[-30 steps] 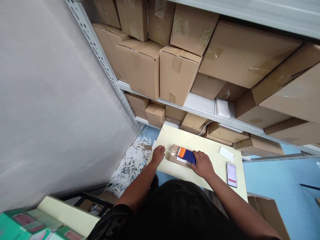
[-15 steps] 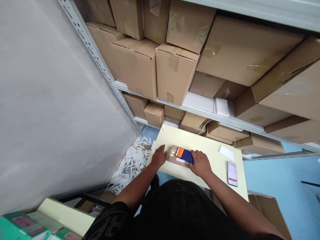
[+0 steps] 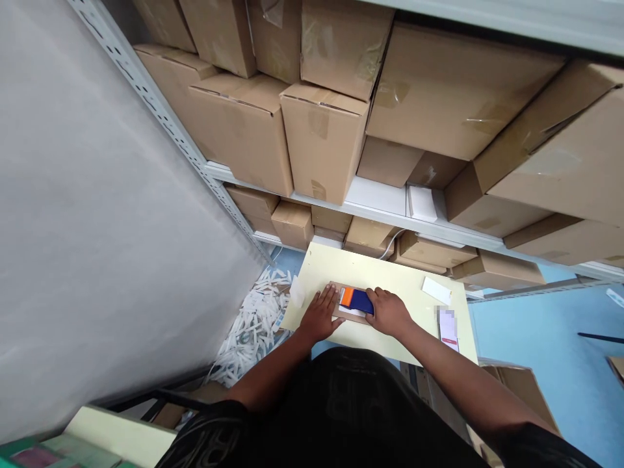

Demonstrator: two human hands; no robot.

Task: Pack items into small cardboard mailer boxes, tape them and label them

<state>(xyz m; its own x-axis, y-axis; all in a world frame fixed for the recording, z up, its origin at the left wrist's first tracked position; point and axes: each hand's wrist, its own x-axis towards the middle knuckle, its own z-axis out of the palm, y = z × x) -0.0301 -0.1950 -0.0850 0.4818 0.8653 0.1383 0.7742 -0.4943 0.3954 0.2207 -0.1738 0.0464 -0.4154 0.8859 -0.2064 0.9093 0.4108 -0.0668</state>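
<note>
A small brown cardboard box (image 3: 351, 317) lies on the pale yellow table (image 3: 390, 276), with a white label partly showing on its top. Flat against the box's left end rests my left hand (image 3: 320, 313), fingers spread and thumb out along the near side. My right hand (image 3: 389, 312) is closed around the right end of a dark blue and orange tool (image 3: 359, 301), whose exact kind I cannot make out. The tool lies over the box top, its orange end pointing toward my left hand. My right palm hides its other end.
At the table's right are a white card (image 3: 437, 290) and a phone (image 3: 447, 328). Shelves packed with cardboard boxes (image 3: 322, 140) rise behind. White paper strips (image 3: 253, 318) litter the floor at left, beside a grey wall (image 3: 97, 214). An open carton (image 3: 524, 393) stands at lower right.
My left hand has moved right, from beside the box onto its left end. My right hand keeps hold of the blue and orange tool. The whole view has shifted slightly.
</note>
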